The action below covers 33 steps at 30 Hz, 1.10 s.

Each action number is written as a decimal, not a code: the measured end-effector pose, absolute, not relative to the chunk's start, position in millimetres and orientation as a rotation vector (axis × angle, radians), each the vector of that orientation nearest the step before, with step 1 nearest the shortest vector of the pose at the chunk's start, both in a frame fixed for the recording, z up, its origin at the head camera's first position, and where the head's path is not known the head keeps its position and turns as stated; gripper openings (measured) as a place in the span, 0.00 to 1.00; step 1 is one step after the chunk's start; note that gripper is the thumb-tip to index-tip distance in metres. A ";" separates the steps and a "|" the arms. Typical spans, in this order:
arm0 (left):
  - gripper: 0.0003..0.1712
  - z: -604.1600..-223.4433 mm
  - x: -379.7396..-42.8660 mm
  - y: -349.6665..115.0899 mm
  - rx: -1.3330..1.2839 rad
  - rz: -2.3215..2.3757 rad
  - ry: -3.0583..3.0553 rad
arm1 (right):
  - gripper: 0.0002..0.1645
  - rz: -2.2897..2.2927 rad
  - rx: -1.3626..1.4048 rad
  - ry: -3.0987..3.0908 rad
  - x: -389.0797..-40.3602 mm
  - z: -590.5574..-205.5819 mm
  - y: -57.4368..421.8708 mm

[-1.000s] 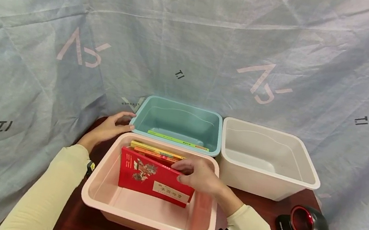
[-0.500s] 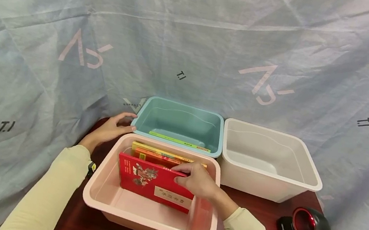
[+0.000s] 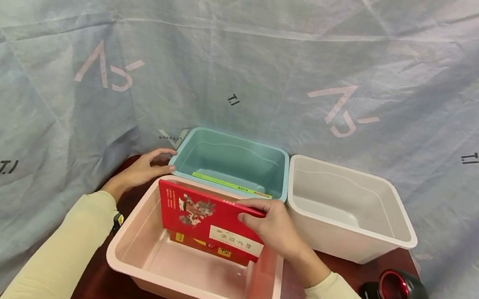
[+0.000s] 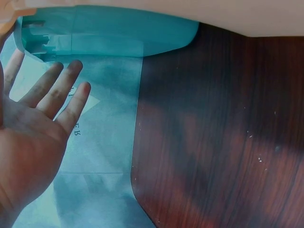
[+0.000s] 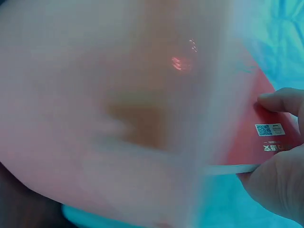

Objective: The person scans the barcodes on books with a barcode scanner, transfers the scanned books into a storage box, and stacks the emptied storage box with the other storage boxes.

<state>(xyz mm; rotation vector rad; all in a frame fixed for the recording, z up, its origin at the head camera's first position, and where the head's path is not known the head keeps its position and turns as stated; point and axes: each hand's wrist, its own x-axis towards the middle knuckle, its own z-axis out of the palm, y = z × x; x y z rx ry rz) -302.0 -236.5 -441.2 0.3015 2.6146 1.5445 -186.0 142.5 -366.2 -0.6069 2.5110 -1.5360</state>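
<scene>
My right hand [image 3: 278, 229] pinches a red book [image 3: 207, 216] by its upper right edge, thumb on the near cover. Lifted partly out, the book stands upright over the pink bin [image 3: 182, 292]. Below it, an orange book [image 3: 207, 248] shows in the bin; the red cover hides the rest. In the right wrist view the fingers hold the red book [image 5: 251, 133] near a small code label, and the blurred bin wall fills much of the picture. My left hand [image 3: 140, 171] touches the left rim of the teal bin [image 3: 241, 139], its fingers spread and relaxed.
A thin green book [image 3: 230, 184] stands along the near wall inside the teal bin. To the right sits a white bin [image 3: 338, 235]. A black scanner [image 3: 393, 296] with a red-lit ring and a cable is at the table's right. Grey cloth [image 3: 250, 69] hangs behind.
My right hand has raised the red book from inside the pink bin, uncovering the orange book beneath it. The left hand stays at the teal bin.
</scene>
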 end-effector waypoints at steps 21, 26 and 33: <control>0.38 -440.6 -300.5 -237.3 0.319 1.551 2.610 | 0.19 -1.622 -0.338 2.783 -125.3 -264.9 228.3; 0.37 -441.7 -301.8 -237.1 0.310 1.543 2.622 | 0.21 -1.521 -0.162 2.873 -112.9 -271.8 255.3; 0.37 -440.5 -300.9 -233.3 0.319 1.545 2.607 | 0.26 -1.489 0.171 2.907 -85.5 -287.7 304.8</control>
